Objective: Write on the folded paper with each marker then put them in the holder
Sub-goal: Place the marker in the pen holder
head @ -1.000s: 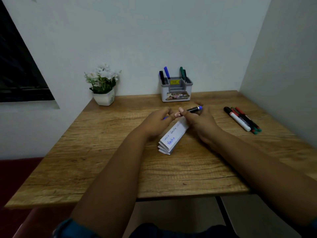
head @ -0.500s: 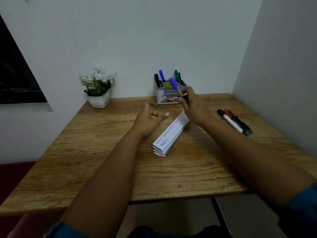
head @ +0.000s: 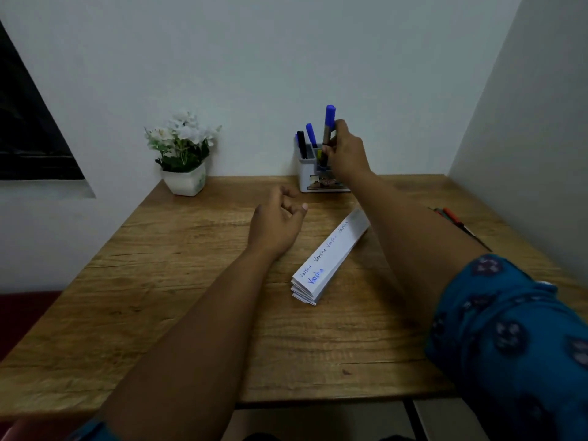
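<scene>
My right hand [head: 346, 154] grips a capped blue marker [head: 329, 125] upright, its lower end inside the white holder [head: 307, 176] at the back of the table. A black marker [head: 301, 144] and another blue marker [head: 311, 134] stand in the holder's left part. The folded white paper [head: 331, 256] lies diagonally mid-table with several handwritten words, one in blue at its near end. My left hand [head: 276, 224] rests left of the paper with fingers loosely curled, holding nothing. A few loose markers [head: 451, 216] show at the right behind my right forearm.
A white pot of white flowers [head: 184, 154] stands at the table's back left. The wooden table [head: 159, 297] sits in a corner, with walls behind it and to its right. A dark window lies at the far left.
My right hand carried the blue marker from above the paper up and back to the holder, turning it upright. My left hand let go of it and stayed by the paper.
</scene>
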